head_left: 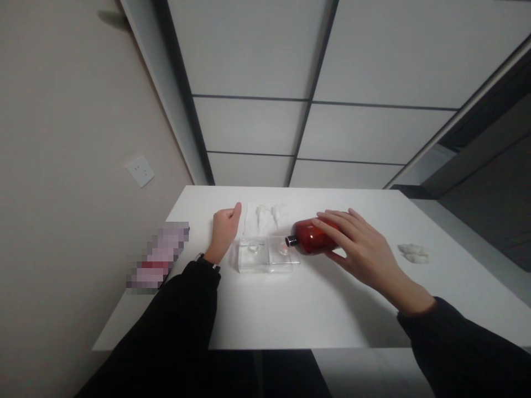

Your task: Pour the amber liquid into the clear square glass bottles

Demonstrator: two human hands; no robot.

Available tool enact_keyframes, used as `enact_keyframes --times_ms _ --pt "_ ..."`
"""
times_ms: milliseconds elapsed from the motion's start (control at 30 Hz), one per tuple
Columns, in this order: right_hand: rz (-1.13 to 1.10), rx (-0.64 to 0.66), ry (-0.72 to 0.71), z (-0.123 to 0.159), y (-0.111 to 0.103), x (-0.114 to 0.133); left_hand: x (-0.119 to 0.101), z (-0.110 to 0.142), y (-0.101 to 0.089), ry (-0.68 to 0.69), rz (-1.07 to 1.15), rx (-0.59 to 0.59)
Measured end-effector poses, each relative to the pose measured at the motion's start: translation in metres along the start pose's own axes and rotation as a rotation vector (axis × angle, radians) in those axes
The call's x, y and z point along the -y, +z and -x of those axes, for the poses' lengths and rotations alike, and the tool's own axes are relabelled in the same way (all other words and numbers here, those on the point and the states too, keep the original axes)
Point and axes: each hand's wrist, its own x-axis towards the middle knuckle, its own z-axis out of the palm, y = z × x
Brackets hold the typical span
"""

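Observation:
My right hand [360, 243] grips a red-brown bottle [310, 236], tipped on its side with its open neck pointing left over a clear plastic two-compartment box [267, 255]. Something small and pale lies in each compartment. My left hand [224, 232] rests on the white table [298, 309] just left of the box, fingers curled in with the thumb up, and I cannot make out anything in it. Behind the box lies a clear sheet holding two small white pieces [267, 214].
A crumpled white wad [414, 253] lies on the table to the right of my right hand. A blurred pinkish object [160, 255] sits at the table's left edge. A wall socket [140, 171] is on the left wall.

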Motion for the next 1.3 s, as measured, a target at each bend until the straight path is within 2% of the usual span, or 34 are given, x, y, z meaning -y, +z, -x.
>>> enact_keyframes --times_ms 1300 --pt "0.017 0.004 -0.036 -0.0079 -0.0050 0.0018 -0.0013 0.0002 -0.0014 -0.007 -0.055 0.040"
